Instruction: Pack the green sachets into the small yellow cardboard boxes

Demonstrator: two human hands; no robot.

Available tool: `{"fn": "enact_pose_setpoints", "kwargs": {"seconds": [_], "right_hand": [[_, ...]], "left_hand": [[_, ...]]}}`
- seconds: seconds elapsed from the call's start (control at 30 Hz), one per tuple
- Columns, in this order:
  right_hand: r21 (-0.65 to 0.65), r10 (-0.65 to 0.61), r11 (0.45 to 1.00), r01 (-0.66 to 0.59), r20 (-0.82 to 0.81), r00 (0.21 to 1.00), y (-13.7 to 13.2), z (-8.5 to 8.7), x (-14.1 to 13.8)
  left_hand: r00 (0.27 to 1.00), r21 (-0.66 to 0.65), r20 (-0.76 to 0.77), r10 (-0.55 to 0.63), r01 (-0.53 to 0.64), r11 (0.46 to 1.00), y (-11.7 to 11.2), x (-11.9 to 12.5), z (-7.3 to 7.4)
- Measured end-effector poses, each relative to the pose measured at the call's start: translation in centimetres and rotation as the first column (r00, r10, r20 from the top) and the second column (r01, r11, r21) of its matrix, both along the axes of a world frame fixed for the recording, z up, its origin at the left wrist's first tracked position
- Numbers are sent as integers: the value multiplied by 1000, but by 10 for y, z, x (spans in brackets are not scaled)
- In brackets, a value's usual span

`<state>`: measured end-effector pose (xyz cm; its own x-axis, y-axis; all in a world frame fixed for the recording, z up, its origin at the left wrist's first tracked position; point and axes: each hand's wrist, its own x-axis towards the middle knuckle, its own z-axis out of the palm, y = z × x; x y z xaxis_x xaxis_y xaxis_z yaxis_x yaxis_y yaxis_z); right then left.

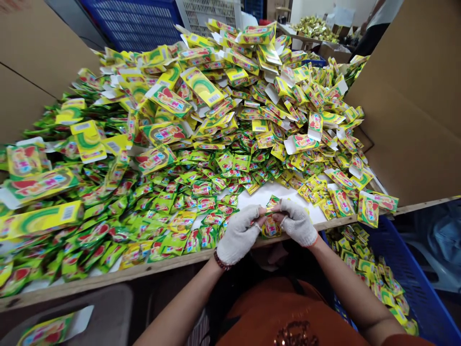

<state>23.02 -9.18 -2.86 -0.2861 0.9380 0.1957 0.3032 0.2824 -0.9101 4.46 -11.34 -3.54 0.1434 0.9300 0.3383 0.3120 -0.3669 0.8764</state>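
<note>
My left hand (239, 233) and my right hand (297, 221) meet at the table's front edge, both in white knit gloves with bare fingertips. Between them they pinch a small yellow-green carton (271, 228), its top edge at my fingertips. Part of it is hidden by the fingers. Just behind it lies a green sachet (272, 201) on the white tabletop (257, 194). Green sachets (203, 188) with red fruit prints are heaped to the left and ahead. Flat yellow cartons (203, 86), many with flaps up, are piled high behind them.
Cardboard walls (414, 105) flank the pile. A wooden rim (144, 273) edges the table. To my lower right, a blue crate (425, 283) holds filled-looking cartons. A loose carton (46, 331) lies on a stool (108, 317) at lower left. More blue crates (140, 21) stand behind.
</note>
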Motion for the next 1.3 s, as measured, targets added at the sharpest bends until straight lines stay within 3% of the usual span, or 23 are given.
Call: {"fn": "enact_pose_setpoints", "kwargs": {"seconds": [0.1, 0.2, 0.27, 0.33, 0.37, 0.43, 0.5, 0.53, 0.63, 0.7, 0.83, 0.97, 1.03, 1.17, 1.3], "right_hand": [[-100, -108, 990, 94, -135, 985, 2, 2, 9], [-275, -222, 956, 102, -451, 864, 1, 11, 39], [-330, -231, 944, 20, -616, 753, 2, 19, 59], [-342, -228, 940, -17, -663, 713, 10, 25, 70], [-343, -225, 939, -9, -637, 737, 17, 26, 70], [-329, -219, 942, 63, -464, 858, 37, 22, 63], [-240, -245, 947, 211, -121, 962, 64, 12, 49], [-146, -294, 942, 301, 72, 953, 77, 5, 42], [92, -433, 890, 447, 480, 763, 107, -14, 27], [126, -456, 873, 470, 550, 700, 116, -22, 24], [105, -447, 873, 477, 566, 693, 115, -26, 30], [91, -387, 908, 410, 560, 732, 104, -25, 42], [91, -355, 928, 362, 517, 779, 95, -23, 47], [73, -288, 957, 280, 339, 896, 71, -14, 49], [-156, -225, 962, 225, 22, 974, 47, 2, 36]], "left_hand": [[996, -157, 73, -56, 67, 985, 9, 1, 6], [996, -219, 85, 14, 5, 976, 31, -3, 10], [988, -145, -101, 119, -133, 980, 50, -7, 12], [917, -41, -352, 186, -214, 976, 72, -6, 14], [864, -2, -462, 201, -228, 974, 82, -4, 15], [750, 29, -625, 216, -254, 967, 101, 5, 18], [648, 24, -727, 228, -307, 951, 116, 17, 20], [610, 17, -759, 228, -332, 943, 121, 23, 20], [589, -28, -777, 222, -384, 923, 130, 34, 15], [658, -107, -721, 215, -413, 904, 132, 34, 10], [841, -270, -504, 198, -371, 888, 125, 19, 2], [952, -309, -281, 124, -212, 927, 104, 1, 0], [990, -342, -83, 110, -132, 931, 91, -4, 0], [923, -506, 334, 190, 5, 863, 69, -4, 1], [826, -587, 502, 258, 106, 803, 60, 7, 3]]}}
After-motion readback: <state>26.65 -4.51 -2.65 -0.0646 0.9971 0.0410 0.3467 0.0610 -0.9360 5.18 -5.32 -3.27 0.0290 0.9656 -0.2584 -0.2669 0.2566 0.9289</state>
